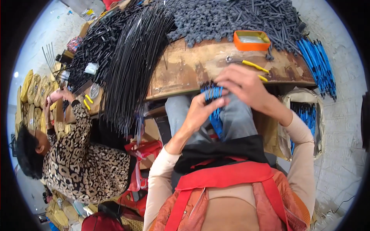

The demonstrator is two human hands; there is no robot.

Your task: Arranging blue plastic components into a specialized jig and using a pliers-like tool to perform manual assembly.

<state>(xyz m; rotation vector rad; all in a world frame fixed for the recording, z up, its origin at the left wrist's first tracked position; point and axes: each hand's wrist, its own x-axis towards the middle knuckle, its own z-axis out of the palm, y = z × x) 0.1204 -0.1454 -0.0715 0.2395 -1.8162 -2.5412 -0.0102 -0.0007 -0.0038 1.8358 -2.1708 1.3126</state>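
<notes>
Over my lap, just below the table edge, is a bundle of thin blue rods [216, 121] with black ends. My left hand [200, 111] is closed around it, thumb across its right side. My right hand [246, 85] curves over the upper right of the bundle, fingers bent and gripping at its black-tipped end. Slight blur and the fingers hide exactly what those fingertips pinch. Just beyond my right hand, pliers with yellow handles [255, 66] lie on the wooden table [185, 73].
Grey plastic fittings [231, 17] heap at the back, beside an orange tray [252, 47]. Long black rods [133, 65] hang over the table's left edge. More blue rods [318, 67] lie at the right corner; a sack [320, 133] holds others. A co-worker [84, 161] sits at left.
</notes>
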